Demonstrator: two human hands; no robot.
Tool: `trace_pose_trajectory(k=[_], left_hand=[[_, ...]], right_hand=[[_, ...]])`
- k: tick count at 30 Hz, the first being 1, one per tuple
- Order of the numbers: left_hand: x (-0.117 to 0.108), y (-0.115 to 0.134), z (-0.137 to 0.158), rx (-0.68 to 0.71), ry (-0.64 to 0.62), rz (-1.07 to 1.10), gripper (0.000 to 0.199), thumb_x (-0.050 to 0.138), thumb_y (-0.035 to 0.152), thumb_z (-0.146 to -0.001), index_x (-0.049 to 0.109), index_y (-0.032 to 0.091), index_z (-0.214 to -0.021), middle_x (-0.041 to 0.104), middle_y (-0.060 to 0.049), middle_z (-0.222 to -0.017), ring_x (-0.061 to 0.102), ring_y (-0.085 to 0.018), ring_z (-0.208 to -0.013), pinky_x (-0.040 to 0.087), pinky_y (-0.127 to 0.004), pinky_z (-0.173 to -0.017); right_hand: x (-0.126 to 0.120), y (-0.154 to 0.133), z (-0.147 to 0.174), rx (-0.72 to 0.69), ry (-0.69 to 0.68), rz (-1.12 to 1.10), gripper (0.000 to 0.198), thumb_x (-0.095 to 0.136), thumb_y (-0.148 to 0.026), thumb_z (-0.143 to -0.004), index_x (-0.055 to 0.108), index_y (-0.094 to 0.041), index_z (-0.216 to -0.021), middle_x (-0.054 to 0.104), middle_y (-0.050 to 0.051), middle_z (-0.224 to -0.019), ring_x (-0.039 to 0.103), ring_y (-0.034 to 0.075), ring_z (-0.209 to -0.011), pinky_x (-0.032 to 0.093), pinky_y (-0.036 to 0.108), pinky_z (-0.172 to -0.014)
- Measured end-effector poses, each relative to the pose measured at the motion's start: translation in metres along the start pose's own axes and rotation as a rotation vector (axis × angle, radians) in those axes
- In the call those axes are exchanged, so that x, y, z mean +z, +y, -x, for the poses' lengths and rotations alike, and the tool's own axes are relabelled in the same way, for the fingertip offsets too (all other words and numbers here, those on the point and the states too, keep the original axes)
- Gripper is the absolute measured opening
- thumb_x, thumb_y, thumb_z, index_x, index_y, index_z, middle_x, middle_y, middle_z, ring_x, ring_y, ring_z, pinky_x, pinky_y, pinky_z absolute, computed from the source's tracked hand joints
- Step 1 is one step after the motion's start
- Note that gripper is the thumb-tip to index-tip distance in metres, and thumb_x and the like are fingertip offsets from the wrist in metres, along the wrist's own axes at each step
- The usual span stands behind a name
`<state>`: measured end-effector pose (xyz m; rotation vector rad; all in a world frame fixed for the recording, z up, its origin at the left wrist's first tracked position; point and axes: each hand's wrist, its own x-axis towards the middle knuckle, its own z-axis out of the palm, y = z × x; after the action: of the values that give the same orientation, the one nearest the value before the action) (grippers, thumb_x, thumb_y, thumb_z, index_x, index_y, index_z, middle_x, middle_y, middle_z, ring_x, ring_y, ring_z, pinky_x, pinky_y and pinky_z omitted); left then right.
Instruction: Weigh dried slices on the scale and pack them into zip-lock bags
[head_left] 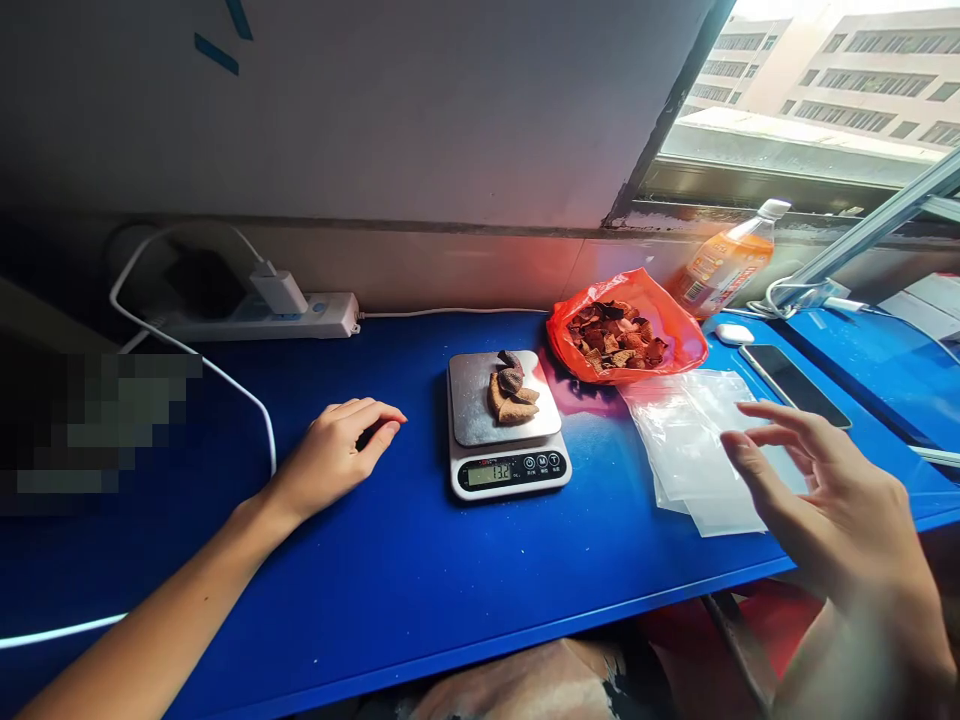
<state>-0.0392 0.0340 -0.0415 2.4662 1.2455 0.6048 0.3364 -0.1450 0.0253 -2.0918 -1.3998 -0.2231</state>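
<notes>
A white kitchen scale (510, 474) with a steel top stands mid-table, its display reading about 13.2. Several pieces of what looks like dried brown peel (511, 396) lie heaped on its plate. My left hand (341, 448) rests on the table left of the scale, fingers loosely bent, with a gap between thumb and forefinger and nothing held. Over the right side my right hand (832, 490) hovers empty, thumb and fingers apart. Nearest to it are clear plastic zip bags (694, 450), stacked flat. An opened red plastic bag (686, 350) behind them contains more dried pieces (619, 335).
An orange drink bottle (727, 262) stands behind the red bag. A phone (795, 385) and a small white case (735, 334) lie at the right. On the left are a power strip (330, 315) with a charger (279, 290) and a looping white cable (232, 378). The blue table's front edge (480, 655) runs below.
</notes>
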Motion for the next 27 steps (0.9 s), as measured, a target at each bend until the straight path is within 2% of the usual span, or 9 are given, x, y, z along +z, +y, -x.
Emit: trace_pose_trajectory(k=[3,5,7,10,16,19,22,25,27], left_hand=[[-0.001,0.000,-0.001,-0.022,0.000,0.005,0.028,0.044,0.040,-0.092,0.066,0.022,-0.091,0.071,0.000,-0.093,0.064,-0.019,-0.091,0.042,-0.032,-0.087],[-0.001,0.001,-0.002,-0.034,-0.004,0.014,0.029,0.044,0.041,-0.092,0.067,0.023,-0.091,0.071,0.000,-0.092,0.064,-0.019,-0.090,0.043,-0.031,-0.086],[-0.002,0.002,-0.003,-0.044,-0.006,0.020,0.031,0.044,0.043,-0.091,0.067,0.023,-0.090,0.071,0.000,-0.091,0.064,-0.020,-0.089,0.045,-0.031,-0.084],[-0.003,0.002,-0.003,-0.060,0.004,0.016,0.032,0.043,0.045,-0.091,0.067,0.023,-0.089,0.071,0.000,-0.090,0.065,-0.020,-0.088,0.046,-0.031,-0.083],[-0.006,-0.001,-0.002,-0.064,0.029,-0.017,0.033,0.042,0.045,-0.092,0.067,0.023,-0.090,0.072,-0.001,-0.090,0.066,-0.020,-0.088,0.046,-0.032,-0.084],[-0.005,-0.003,-0.001,-0.057,0.010,-0.024,0.032,0.042,0.044,-0.093,0.067,0.024,-0.092,0.071,0.000,-0.092,0.065,-0.019,-0.090,0.046,-0.032,-0.083],[-0.005,-0.005,0.000,-0.048,0.008,-0.037,0.031,0.042,0.044,-0.093,0.067,0.024,-0.093,0.071,0.000,-0.094,0.065,-0.020,-0.092,0.046,-0.032,-0.084],[-0.006,-0.006,0.001,-0.043,0.007,-0.043,0.031,0.042,0.044,-0.093,0.067,0.025,-0.093,0.071,0.001,-0.094,0.065,-0.019,-0.091,0.046,-0.032,-0.084],[-0.006,-0.006,0.001,-0.042,0.003,-0.037,0.032,0.042,0.044,-0.093,0.067,0.025,-0.093,0.071,0.001,-0.093,0.065,-0.019,-0.091,0.046,-0.032,-0.084]], right_hand=[[0.010,-0.018,-0.023,-0.056,-0.064,-0.157,0.037,0.060,-0.053,-0.082,0.065,-0.024,-0.105,0.064,0.004,-0.080,0.064,0.019,-0.070,0.056,0.031,-0.058],[0.022,-0.038,-0.047,-0.213,-0.125,-0.255,0.035,0.058,-0.049,-0.084,0.064,-0.020,-0.101,0.064,0.004,-0.081,0.060,0.015,-0.065,0.053,0.027,-0.056],[0.043,-0.063,-0.074,-0.360,-0.343,-0.237,0.035,0.055,-0.048,-0.086,0.063,-0.018,-0.102,0.067,0.007,-0.084,0.062,0.017,-0.071,0.050,0.027,-0.059],[0.085,-0.097,-0.107,-0.316,-0.602,-0.097,0.035,0.056,-0.050,-0.085,0.064,-0.019,-0.098,0.070,0.006,-0.083,0.064,0.019,-0.074,0.048,0.029,-0.064],[0.145,-0.120,-0.131,-0.232,-0.748,-0.013,0.040,0.063,-0.048,-0.077,0.064,-0.022,-0.107,0.071,0.006,-0.090,0.065,0.020,-0.079,0.046,0.029,-0.069],[0.145,-0.124,-0.128,-0.225,-0.749,-0.078,0.024,0.063,-0.035,-0.077,0.067,-0.020,-0.095,0.070,0.004,-0.081,0.064,0.017,-0.073,0.045,0.027,-0.067],[0.123,-0.121,-0.127,-0.243,-0.688,-0.298,0.020,0.060,-0.030,-0.078,0.066,-0.019,-0.093,0.069,0.002,-0.075,0.060,0.014,-0.064,0.043,0.024,-0.058],[0.091,-0.096,-0.140,-0.204,-0.508,-0.533,0.030,0.059,-0.042,-0.081,0.063,-0.020,-0.100,0.069,0.003,-0.077,0.058,0.013,-0.059,0.042,0.024,-0.051],[0.076,-0.067,-0.155,-0.141,-0.304,-0.528,0.037,0.059,-0.049,-0.080,0.062,-0.019,-0.101,0.069,0.005,-0.077,0.059,0.015,-0.059,0.044,0.027,-0.054]])
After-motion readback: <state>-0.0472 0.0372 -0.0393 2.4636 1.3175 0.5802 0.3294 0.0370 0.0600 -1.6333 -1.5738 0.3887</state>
